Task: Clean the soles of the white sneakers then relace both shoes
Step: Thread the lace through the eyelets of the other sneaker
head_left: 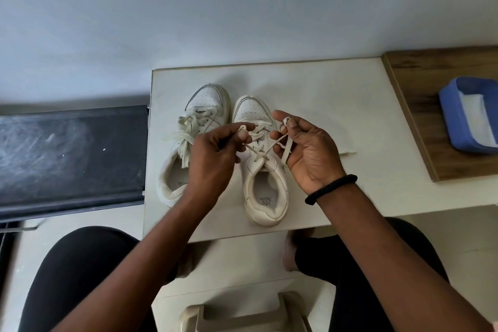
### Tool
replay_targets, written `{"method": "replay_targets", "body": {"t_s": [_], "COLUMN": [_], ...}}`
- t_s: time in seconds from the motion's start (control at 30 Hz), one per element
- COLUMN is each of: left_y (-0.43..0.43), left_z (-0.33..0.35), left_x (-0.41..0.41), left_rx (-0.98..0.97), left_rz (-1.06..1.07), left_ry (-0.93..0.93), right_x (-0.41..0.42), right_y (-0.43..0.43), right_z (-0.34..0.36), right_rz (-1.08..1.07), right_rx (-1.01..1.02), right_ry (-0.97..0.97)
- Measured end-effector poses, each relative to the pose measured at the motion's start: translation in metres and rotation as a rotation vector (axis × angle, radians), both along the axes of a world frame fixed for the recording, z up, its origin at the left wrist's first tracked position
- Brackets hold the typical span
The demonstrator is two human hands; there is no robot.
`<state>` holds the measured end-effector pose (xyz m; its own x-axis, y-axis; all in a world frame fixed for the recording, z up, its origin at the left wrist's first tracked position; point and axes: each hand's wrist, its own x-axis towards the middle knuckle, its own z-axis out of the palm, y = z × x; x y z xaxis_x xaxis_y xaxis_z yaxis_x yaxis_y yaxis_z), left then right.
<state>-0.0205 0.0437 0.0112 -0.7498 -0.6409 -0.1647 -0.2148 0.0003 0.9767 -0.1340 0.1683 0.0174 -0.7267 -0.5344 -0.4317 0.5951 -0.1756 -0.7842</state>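
Two white sneakers stand side by side on a white table (323, 94), toes pointing away from me. The left sneaker (199, 113) carries a loose bow of flat laces over its tongue. The right sneaker (265, 170) has its lace (260, 152) crossed through the eyelets. My left hand (213, 162) pinches one lace end above the shoe. My right hand (307, 151) pinches the other end, with a loop of lace running down across its palm. Both ends are pulled outward from the upper eyelets. A black band circles my right wrist.
A blue plastic tub (469, 116) with white material inside sits on a wooden board (420, 116) at the right. A dark dusty panel (70, 159) lies left of the table. My knees and a beige stool (242, 315) are below the near edge.
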Motion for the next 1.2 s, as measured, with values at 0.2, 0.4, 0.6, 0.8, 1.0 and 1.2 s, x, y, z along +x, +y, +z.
{"method": "replay_targets", "body": {"t_s": [0.2, 0.4, 0.6, 0.8, 1.0, 1.2], "left_y": [0.01, 0.016, 0.011, -0.003, 0.0, 0.011], "left_z": [0.009, 0.008, 0.013, 0.004, 0.003, 0.002], "left_x": [0.0, -0.002, -0.001, 0.0, 0.0, 0.0], "left_rx": [0.137, 0.162, 0.338, 0.274, 0.258, 0.322], "left_rz": [-0.039, -0.023, -0.08, -0.039, 0.05, 0.141], "left_ry": [0.05, 0.046, 0.022, 0.032, 0.069, 0.089], "right_x": [0.005, 0.009, 0.001, -0.001, 0.003, 0.006], "right_y": [-0.003, -0.006, 0.002, 0.002, 0.0, -0.002], "right_z": [0.005, 0.001, 0.001, -0.002, 0.0, 0.002], "right_rz": [0.069, 0.084, 0.13, 0.14, 0.117, 0.066], "right_rx": [-0.095, -0.013, -0.121, -0.104, -0.063, -0.025], "right_ry": [-0.006, 0.12, -0.067, -0.074, -0.041, -0.052]}}
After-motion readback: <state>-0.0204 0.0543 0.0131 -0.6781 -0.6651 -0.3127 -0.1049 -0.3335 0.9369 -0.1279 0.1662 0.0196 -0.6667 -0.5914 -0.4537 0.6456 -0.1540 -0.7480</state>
